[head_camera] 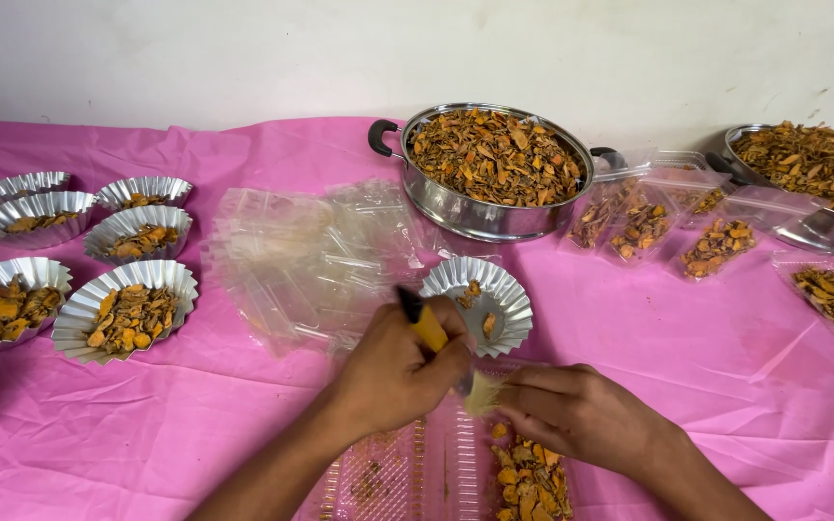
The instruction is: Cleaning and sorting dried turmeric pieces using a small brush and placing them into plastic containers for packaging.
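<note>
My left hand [393, 371] grips a small brush with a yellow and black handle [422, 323], its pale bristles [483, 394] pointing down toward a clear plastic clamshell box [417, 473] at the near edge. My right hand [576, 415] rests on that box, fingers beside the bristles, above a heap of orange dried slices [530, 482] in its right half. Just beyond the hands stands a fluted foil cup [480, 294] with a few slices left in it.
Several foil cups [127, 309] filled with slices stand at the left. A stack of clear plastic boxes [301, 256] lies mid-table. A steel pot [494, 169] full of slices stands behind, another pot [808, 183] at the far right, with filled clear packs [716, 246] between.
</note>
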